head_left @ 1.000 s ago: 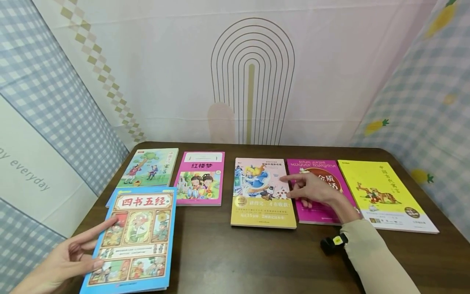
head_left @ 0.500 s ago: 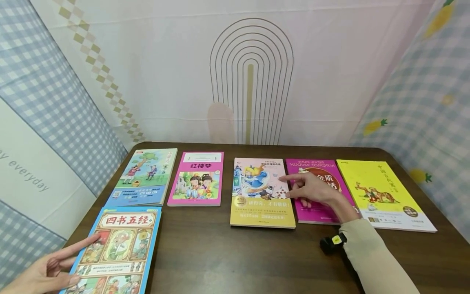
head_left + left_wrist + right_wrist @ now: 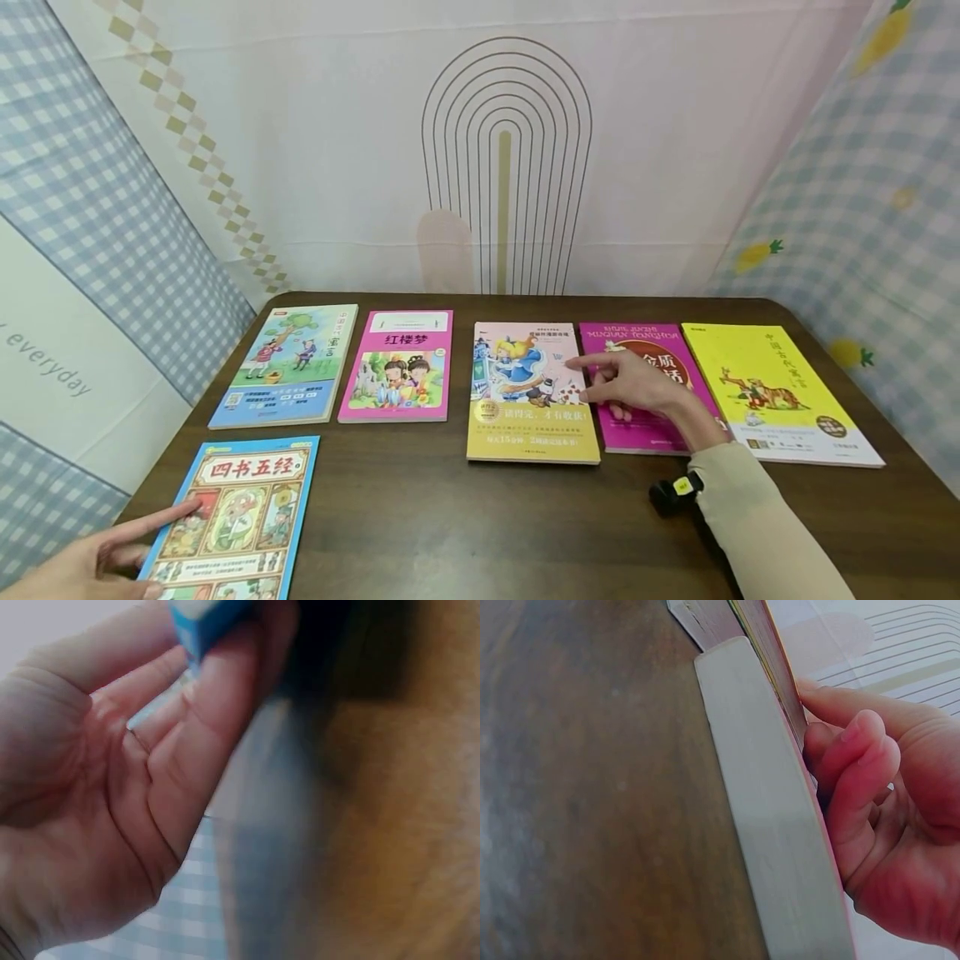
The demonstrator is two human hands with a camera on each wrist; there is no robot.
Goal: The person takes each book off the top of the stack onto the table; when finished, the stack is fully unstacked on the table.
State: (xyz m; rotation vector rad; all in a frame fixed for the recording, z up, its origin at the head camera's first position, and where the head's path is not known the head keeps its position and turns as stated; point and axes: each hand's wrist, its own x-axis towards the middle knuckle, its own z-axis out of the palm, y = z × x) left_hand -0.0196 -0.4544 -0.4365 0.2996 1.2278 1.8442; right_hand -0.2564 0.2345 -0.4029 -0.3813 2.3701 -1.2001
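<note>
At the front left in the head view, my left hand (image 3: 86, 567) holds a blue-bordered book (image 3: 236, 517) by its left side, index finger and thumb lying over the cover. The left wrist view shows the hand (image 3: 105, 780) gripping it, with a blue corner (image 3: 206, 622) between thumb and fingers. My right hand (image 3: 645, 383) is over a magenta book (image 3: 637, 437), its extended index finger and thumb at the right side of a pink-and-yellow book (image 3: 532, 429). In the right wrist view, other fingers of that hand (image 3: 900, 817) curl beside a book's page edge (image 3: 761, 810).
A green-and-blue book (image 3: 281, 367) and a pink book (image 3: 401, 367) lie at the back left of the brown table (image 3: 442, 533). A yellow book (image 3: 757, 383) lies at the right. Patterned cloth (image 3: 360, 150) hangs behind and at both sides.
My left hand has moved the blue-bordered book down and to the left, uncovering the lower part of the green-and-blue book. My right hand has kept nearly the same place on the books.
</note>
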